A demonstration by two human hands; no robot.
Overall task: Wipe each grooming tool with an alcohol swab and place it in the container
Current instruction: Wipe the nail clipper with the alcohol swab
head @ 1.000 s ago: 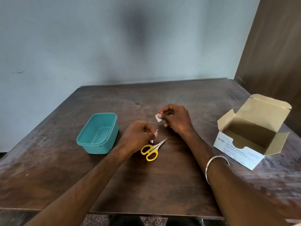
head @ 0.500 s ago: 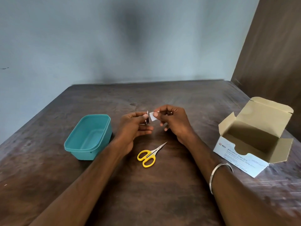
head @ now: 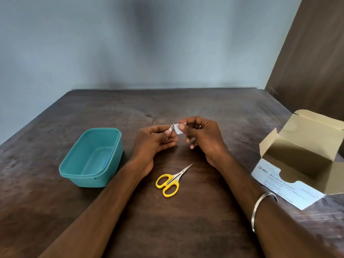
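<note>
A teal tub (head: 89, 172) is sitting at the left, apparently empty, and beside it the left hand (head: 152, 142) is pinching a small metal clipper (head: 170, 129) by its lower half while the right hand (head: 202, 137) is pressing a white swab (head: 179, 129) against its raised tip. The clipper looks light, stiff and slick, so a firm hold low on its body seems wisest, whereas the swab is soft and limp. Nearer, yellow scissors (head: 170, 181) are lying untouched, best lifted by their loops, and an open box (head: 297, 164) is standing at the right.
</note>
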